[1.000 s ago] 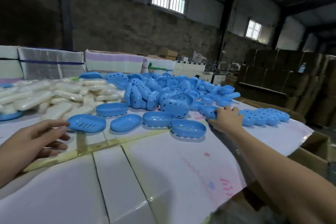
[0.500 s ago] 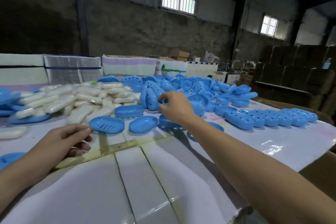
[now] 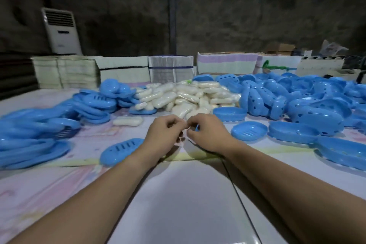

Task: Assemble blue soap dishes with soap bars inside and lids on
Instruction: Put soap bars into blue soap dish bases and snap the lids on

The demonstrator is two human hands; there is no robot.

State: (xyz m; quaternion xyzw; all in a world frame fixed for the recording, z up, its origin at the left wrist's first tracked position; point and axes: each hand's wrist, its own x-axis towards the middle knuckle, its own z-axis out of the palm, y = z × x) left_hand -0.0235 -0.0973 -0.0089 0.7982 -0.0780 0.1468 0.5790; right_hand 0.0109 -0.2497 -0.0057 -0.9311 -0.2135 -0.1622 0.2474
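My left hand (image 3: 164, 134) and my right hand (image 3: 208, 134) meet fingertip to fingertip just above the table's middle, fingers curled. A sliver of a blue piece (image 3: 197, 128) shows at my right fingers; the rest is hidden behind both hands. A slotted blue tray (image 3: 120, 150) lies left of my left wrist. An open blue dish (image 3: 248, 133) lies right of my right hand. Beyond the hands is a heap of wrapped white soap bars (image 3: 188, 95), with one loose soap bar (image 3: 127, 121) to its front left.
Stacks of slotted blue trays (image 3: 39, 136) fill the left side. Perforated blue lids (image 3: 297, 95) and deeper blue bases (image 3: 293, 134) crowd the right. Bundled cartons (image 3: 122, 73) line the table's far edge, with a standing air conditioner (image 3: 61, 31) behind.
My right hand has left the blue pile and come to the middle. My left hand has lifted off the table to meet it. The view has swung left.
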